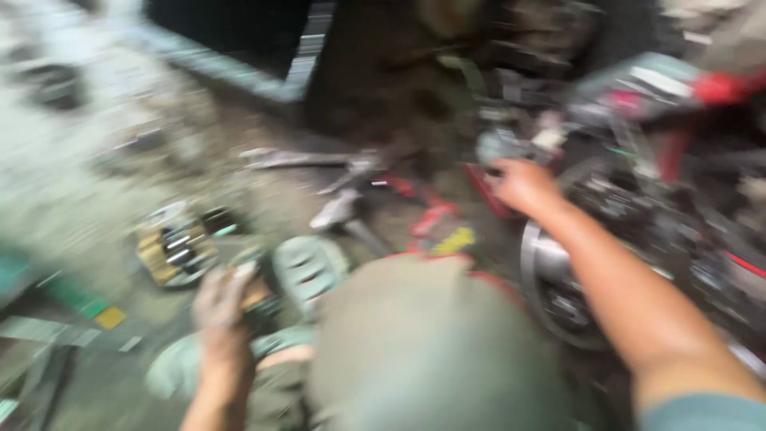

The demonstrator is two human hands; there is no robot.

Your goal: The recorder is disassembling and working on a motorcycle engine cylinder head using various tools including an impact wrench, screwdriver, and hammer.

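Blurrily, right hand [523, 185] reaches into motorcycle parts [614, 199], left hand [222, 307] by sandal [307, 270]; grips unclear; sharp metal could cut

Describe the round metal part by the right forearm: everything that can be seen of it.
The metal part is a round, silvery disc or drum, like bare steel with a shiny rim and a darker, greasy-looking middle. It stands nearly on edge among dark machine parts on the dirty floor, beside the bent knee. The right forearm crosses over its upper side; whether they touch cannot be told. The right hand reaches past it to the clutter behind. Motion blur hides finer detail.
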